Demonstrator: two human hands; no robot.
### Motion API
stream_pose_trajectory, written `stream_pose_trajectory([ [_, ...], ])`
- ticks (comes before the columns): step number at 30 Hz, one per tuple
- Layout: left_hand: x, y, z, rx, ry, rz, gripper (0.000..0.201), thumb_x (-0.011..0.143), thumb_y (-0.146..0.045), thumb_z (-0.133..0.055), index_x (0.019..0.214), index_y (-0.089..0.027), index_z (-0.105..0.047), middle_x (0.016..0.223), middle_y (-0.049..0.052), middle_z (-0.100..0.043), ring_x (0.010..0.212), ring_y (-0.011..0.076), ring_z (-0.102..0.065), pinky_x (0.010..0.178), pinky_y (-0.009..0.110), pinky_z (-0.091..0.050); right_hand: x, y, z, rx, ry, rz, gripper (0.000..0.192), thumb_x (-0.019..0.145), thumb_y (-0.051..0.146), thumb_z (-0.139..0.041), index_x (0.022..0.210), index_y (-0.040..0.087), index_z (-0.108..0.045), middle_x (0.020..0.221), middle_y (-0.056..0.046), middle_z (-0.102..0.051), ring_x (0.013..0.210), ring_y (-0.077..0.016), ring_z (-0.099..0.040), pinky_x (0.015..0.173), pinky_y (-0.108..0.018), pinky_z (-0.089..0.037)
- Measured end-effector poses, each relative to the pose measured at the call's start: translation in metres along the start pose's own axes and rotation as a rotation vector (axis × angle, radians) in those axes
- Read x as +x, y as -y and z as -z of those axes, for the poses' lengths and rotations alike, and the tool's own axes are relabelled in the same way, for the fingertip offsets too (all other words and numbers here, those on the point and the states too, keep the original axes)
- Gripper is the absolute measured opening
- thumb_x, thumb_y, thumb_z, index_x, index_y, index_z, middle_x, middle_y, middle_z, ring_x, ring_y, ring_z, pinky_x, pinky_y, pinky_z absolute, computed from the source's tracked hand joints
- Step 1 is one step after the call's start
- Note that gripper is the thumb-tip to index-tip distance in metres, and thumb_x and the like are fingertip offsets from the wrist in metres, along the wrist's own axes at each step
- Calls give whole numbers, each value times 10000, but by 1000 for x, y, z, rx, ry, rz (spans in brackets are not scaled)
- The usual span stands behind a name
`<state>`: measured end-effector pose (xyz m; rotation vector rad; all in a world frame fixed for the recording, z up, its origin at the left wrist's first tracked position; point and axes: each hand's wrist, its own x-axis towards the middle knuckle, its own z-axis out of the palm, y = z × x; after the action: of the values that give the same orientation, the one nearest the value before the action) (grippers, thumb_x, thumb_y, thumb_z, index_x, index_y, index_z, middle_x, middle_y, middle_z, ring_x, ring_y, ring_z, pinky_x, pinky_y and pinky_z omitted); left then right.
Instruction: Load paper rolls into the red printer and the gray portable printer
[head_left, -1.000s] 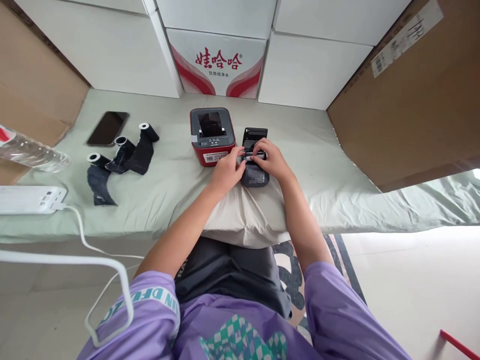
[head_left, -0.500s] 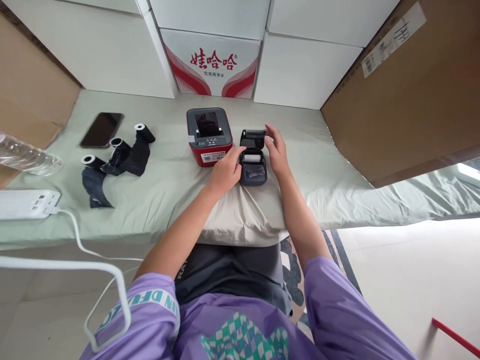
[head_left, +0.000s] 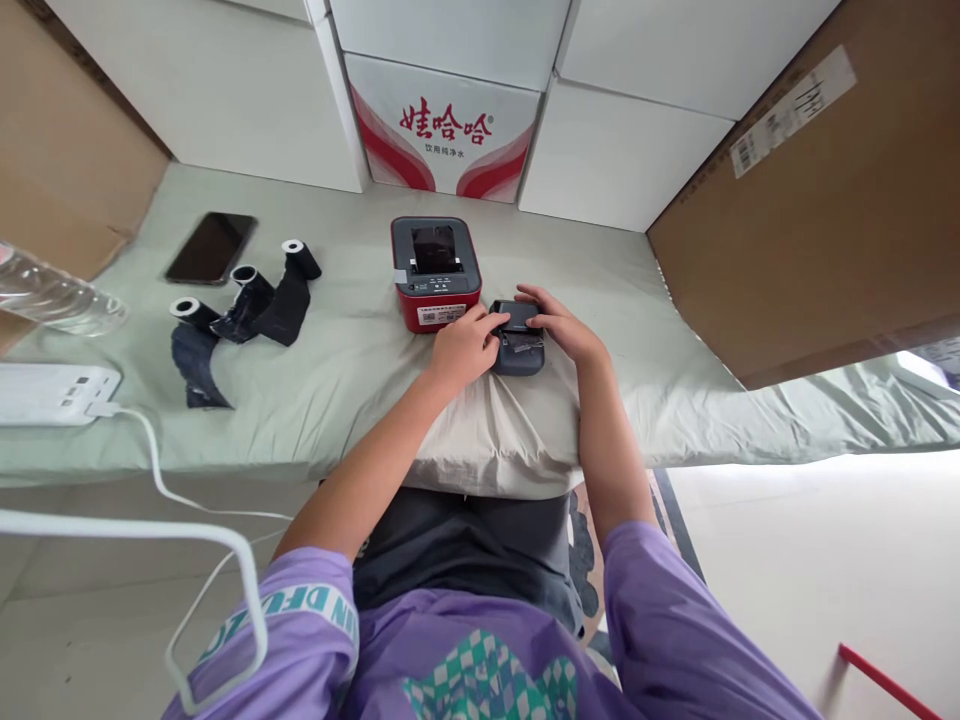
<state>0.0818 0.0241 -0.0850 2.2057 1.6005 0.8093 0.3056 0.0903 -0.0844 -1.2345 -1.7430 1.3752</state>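
Observation:
A small dark label printer (head_left: 520, 362) lies on the cloth-covered surface between my hands, its lid (head_left: 517, 315) folded down over the roll bay. My left hand (head_left: 463, 352) grips its left side, fingertips on the lid's edge. From the right, my right hand (head_left: 568, 328) holds the lid, thumb on its top and fingers along the far corner. A crinkled dark strip (head_left: 523, 343) shows just in front of the lid. Close by on the left stands a larger red and black printer (head_left: 409, 313) with a dark strip in its top.
At left lie several partly unrolled black ribbon rolls (head_left: 285, 305), a phone (head_left: 212, 248), a clear bottle (head_left: 64, 300) and a white power bank (head_left: 52, 392) with a cable. White boxes (head_left: 450, 125) line the back; a large cardboard box (head_left: 810, 220) stands at right.
The small printer's lid has swung from upright to down, hiding the white roll. My right hand has come down with it, its thumb now on the lid. The view has shifted slightly.

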Motion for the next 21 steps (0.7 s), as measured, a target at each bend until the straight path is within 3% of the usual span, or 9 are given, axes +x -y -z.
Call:
stream_pose_trajectory([
  [4, 3, 1, -2, -32, 37, 63, 510, 944, -104, -549, 1343, -352, -748, 1221, 15, -788, 1055, 285, -756, 818, 370, -583, -2, 1, 8, 15, 94, -3, 936, 750, 331, -741, 1629, 302, -418, 1674, -77, -448, 1565, -338, -394, 1293, -535, -383],
  [7, 3, 3, -3, -3, 56, 74, 496, 966, -115, -535, 1329, -371, -756, 1200, 3, -813, 1068, 309, -767, 823, 392, -586, -2, 6, 12, -11, 104, -16, 1032, 735, 330, -778, 1670, 341, -340, 1681, -88, -405, 1376, -331, -549, 1190, -559, -495],
  [10, 1, 5, -8, 0, 41, 65, 528, 965, -107, -536, 1380, -363, -738, 1211, 14, -817, 1057, 315, -776, 813, 394, -589, -1, 2, 12, -20, 77, -35, 1042, 713, 325, -797, 1657, 361, -355, 1628, -86, -457, 1228, -290, -615, 1154, -553, -522],
  [13, -1, 9, -16, -26, -28, 33, 542, 967, -96, -530, 1405, -343, -729, 1275, 17, -800, 1073, 297, -777, 817, 377, -594, -1, -11, 2, 53, -58, 28, 913, 687, 372, -811, 1541, 289, -500, 1521, -100, -568, 1267, -303, -622, 1187, -522, -498],
  [16, 0, 12, -21, -35, -84, -33, 507, 965, -86, -528, 1360, -305, -759, 1262, 30, -803, 1056, 278, -779, 818, 359, -592, 1, -25, -11, 92, -264, 167, 643, 721, 467, -798, 1306, 250, -643, 1351, -107, -693, 1300, -316, -634, 1211, -493, -474],
  [21, 1, 18, -16, -84, -234, -182, 398, 990, -109, -514, 1266, -226, -776, 1166, 68, -812, 1004, 237, -773, 785, 310, -563, 6, -35, -12, 209, -499, 220, 492, 761, 591, -741, 1116, 258, -670, 1167, -86, -758, 1170, -283, -716, 1097, -467, -548],
])
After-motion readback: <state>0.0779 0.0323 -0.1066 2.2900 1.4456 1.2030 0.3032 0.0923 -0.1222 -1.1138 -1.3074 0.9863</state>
